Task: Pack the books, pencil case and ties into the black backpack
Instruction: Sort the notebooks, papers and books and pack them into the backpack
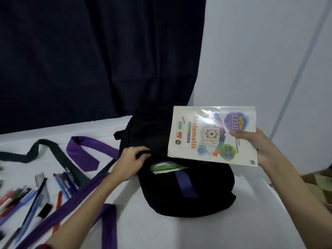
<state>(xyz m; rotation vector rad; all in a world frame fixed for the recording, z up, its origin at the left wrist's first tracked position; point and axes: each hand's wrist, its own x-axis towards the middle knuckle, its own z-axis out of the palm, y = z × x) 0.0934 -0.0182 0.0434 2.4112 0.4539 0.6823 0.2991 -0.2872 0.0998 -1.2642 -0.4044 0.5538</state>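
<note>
1 book (210,135), pinched by right hand (260,148), may be snagged if backpack (188,194) flap slips from left hand (129,162) fingers curled on it.

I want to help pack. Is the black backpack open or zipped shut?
Open. The left hand holds back the black backpack flap, and a green-and-white book shows inside the gap.

Black backpack (188,194), purple tie (86,151), dark green tie (53,151), white table (161,230).
</note>
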